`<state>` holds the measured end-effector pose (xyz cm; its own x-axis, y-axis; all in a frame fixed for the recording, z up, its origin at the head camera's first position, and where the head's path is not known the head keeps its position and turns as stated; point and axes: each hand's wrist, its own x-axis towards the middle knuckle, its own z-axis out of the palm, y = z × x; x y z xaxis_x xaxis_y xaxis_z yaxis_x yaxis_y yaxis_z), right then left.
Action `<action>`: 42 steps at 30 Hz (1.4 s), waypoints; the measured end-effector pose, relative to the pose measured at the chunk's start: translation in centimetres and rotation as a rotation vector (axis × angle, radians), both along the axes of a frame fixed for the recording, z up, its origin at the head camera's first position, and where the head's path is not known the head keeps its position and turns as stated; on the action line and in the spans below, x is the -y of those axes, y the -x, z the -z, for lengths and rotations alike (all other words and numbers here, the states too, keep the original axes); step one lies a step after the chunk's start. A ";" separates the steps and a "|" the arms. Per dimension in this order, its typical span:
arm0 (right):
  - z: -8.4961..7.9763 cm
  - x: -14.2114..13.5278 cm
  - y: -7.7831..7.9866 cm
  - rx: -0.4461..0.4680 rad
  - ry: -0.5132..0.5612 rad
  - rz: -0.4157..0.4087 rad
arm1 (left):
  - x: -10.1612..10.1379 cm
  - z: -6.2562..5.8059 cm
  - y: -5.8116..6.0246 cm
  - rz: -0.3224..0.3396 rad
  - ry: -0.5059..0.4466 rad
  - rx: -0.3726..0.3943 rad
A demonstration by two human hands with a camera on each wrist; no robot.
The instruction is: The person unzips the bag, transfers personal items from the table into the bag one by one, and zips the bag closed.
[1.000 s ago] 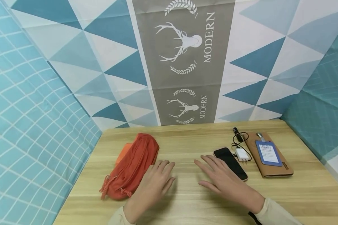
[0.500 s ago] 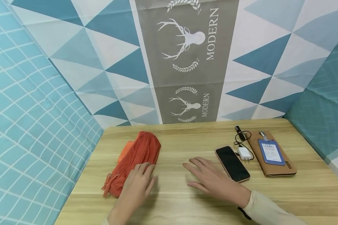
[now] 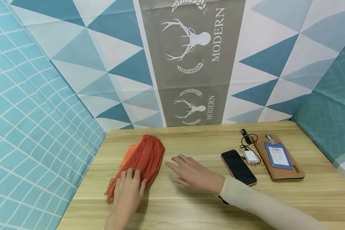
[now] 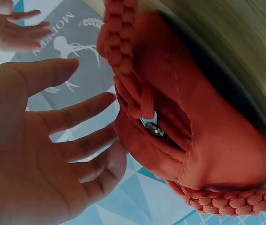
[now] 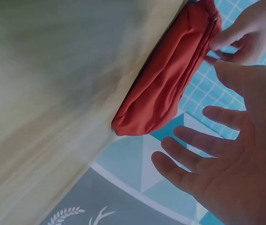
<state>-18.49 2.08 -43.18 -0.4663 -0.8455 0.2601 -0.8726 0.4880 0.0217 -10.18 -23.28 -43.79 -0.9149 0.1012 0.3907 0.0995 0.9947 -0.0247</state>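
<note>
A red fabric zip pouch [image 3: 153, 153] lies slantwise on the left part of the wooden table [image 3: 195, 140], a flat orange piece [image 3: 128, 155] showing from under its left side. My left hand [image 3: 127, 193] is over the pouch's near end with fingers loosely bent. In the left wrist view, its fingertips reach right to the pouch's side, near the zipper pull [image 4: 154, 126] and a braided red cord [image 4: 120, 40]. My right hand [image 3: 193, 174] hovers with spread, relaxed fingers just right of the pouch. The right wrist view shows nothing in that palm [image 5: 245, 159].
Right of my right hand lies a black-screened phone [image 3: 239, 168]. Beside it are a white plug charger [image 3: 251, 157] with a black cable and a small black stick [image 3: 245, 136]. A brown wallet-like case [image 3: 286, 175] carries a blue badge holder [image 3: 279, 156]. Patterned cloth walls enclose the table.
Both hands have moved left. The left hand has come over the pouch's near end, and the right hand has gone from beside the phone to near the pouch. The pouch stays in place.
</note>
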 end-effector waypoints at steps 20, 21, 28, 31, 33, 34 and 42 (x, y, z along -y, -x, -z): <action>1.7 7.7 9.7 0.265 -0.096 0.086 | 0.1 0.6 0.2 -0.058 0.000 0.090; 2.1 7.5 9.7 0.256 -0.096 0.082 | 0.1 0.6 0.2 -0.060 0.001 0.088; 2.8 6.2 9.4 0.142 -0.057 0.066 | 0.5 0.8 0.5 -0.018 0.033 0.035; 2.6 5.5 9.2 0.157 -0.037 0.069 | 0.7 0.9 0.9 0.005 0.040 0.033; 2.6 5.0 9.1 0.167 -0.012 0.066 | 0.8 0.9 1.1 0.018 0.041 0.049; 2.7 4.7 8.9 0.173 0.003 0.061 | 0.9 0.9 1.2 0.025 0.039 0.057; 2.8 2.1 8.0 0.203 0.071 0.072 | 0.6 1.2 2.2 0.123 0.067 0.077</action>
